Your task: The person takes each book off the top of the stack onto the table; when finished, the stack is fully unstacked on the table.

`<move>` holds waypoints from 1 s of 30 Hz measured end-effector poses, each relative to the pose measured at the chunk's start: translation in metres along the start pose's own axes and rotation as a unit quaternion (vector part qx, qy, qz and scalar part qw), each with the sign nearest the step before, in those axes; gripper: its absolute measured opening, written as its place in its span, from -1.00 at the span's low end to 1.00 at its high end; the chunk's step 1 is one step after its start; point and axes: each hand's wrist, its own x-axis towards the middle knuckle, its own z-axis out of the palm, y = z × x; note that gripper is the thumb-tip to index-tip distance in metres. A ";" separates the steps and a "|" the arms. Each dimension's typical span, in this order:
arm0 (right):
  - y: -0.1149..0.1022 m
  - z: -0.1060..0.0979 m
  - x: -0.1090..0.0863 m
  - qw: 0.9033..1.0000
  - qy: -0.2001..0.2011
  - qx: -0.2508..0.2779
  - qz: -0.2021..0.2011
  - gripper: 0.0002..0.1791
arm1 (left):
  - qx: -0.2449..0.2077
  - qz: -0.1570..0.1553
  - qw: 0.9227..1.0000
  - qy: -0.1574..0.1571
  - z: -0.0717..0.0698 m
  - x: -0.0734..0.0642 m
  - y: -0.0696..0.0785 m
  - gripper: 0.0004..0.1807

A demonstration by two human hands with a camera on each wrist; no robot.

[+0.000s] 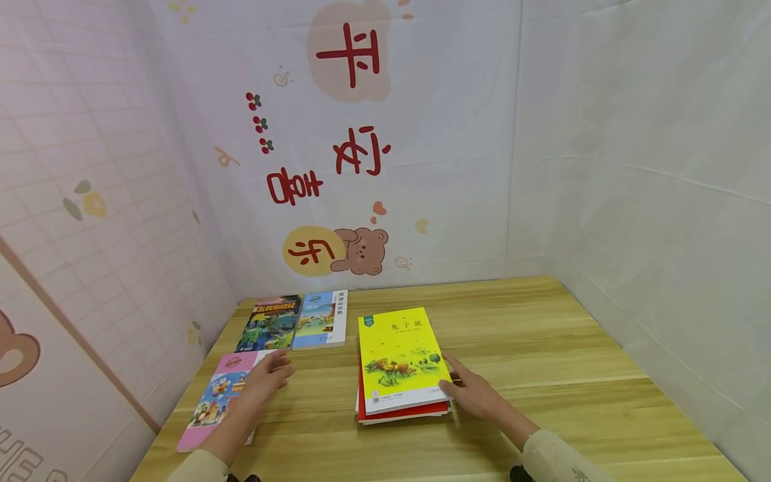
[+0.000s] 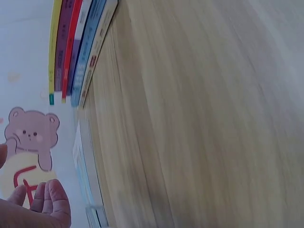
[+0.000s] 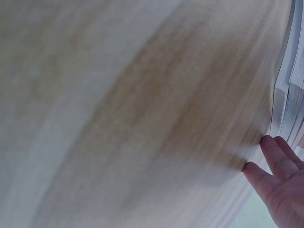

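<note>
A stack of several books has a yellow book [image 1: 402,358] on top and a red cover showing beneath it; their coloured spines [image 2: 78,52] line up in the left wrist view. My right hand [image 1: 476,395] is at the stack's right side, thumb at the yellow book's near right corner. In the right wrist view its fairly straight fingers [image 3: 280,161] reach the page edges close to the table. My left hand [image 1: 265,378] hangs over the right side of a pink book [image 1: 213,395], fingers loosely bent and holding nothing.
Behind the pink book, a dark green illustrated book [image 1: 271,325] and a light blue book [image 1: 320,321] lie side by side at the back left. The wooden table [image 1: 542,348] meets printed cloth walls [image 1: 446,134] at the back and sides.
</note>
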 end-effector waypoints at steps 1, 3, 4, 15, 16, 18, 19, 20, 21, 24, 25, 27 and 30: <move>0.000 0.000 0.000 1.000 0.000 0.002 0.000 -0.26 | 0.001 0.000 1.000 -0.003 0.005 0.001 0.001 -0.38; 0.000 0.000 0.000 1.000 0.000 0.005 -0.003 -0.27 | 0.000 -0.002 1.000 -0.008 0.014 0.004 0.002 -0.38; 0.000 -0.001 -0.001 1.000 0.000 0.007 -0.005 -0.27 | -0.003 -0.001 1.000 -0.011 0.019 0.005 0.003 -0.38; 0.001 -0.002 -0.004 1.000 0.002 0.014 -0.005 -0.26 | -0.022 -0.004 0.999 -0.028 0.070 0.007 0.004 -0.32; 0.001 -0.003 -0.004 1.000 0.002 0.016 -0.005 -0.26 | -0.018 -0.001 0.999 -0.031 0.074 0.006 0.004 -0.33; 0.001 -0.003 -0.005 1.000 0.003 0.020 -0.008 -0.26 | -0.016 0.002 0.999 -0.039 0.082 0.005 0.002 -0.35; 0.001 -0.003 -0.005 1.000 0.003 0.021 -0.009 -0.26 | -0.018 0.000 0.999 -0.043 0.086 0.004 0.002 -0.35; 0.002 -0.003 -0.005 1.000 0.002 0.023 -0.011 -0.26 | -0.020 0.001 0.999 -0.048 0.089 0.004 0.001 -0.35; 0.002 -0.003 -0.005 1.000 0.002 0.025 -0.014 -0.26 | -0.021 0.002 0.998 -0.052 0.092 0.003 0.000 -0.37; 0.004 -0.002 -0.005 0.999 -0.002 0.030 -0.014 -0.27 | -0.022 -0.003 0.998 -0.065 0.100 0.002 -0.003 -0.35; 0.004 -0.002 -0.005 0.999 -0.003 0.031 -0.014 -0.27 | -0.023 -0.002 0.997 -0.069 0.102 0.001 -0.003 -0.34; 0.005 -0.002 -0.005 0.999 -0.006 0.031 -0.016 -0.29 | -0.020 -0.004 0.997 -0.074 0.105 -0.002 -0.002 -0.33; 0.006 -0.001 -0.006 0.999 -0.012 0.029 -0.028 -0.33 | -0.014 -0.009 0.997 -0.078 0.108 -0.005 0.000 -0.28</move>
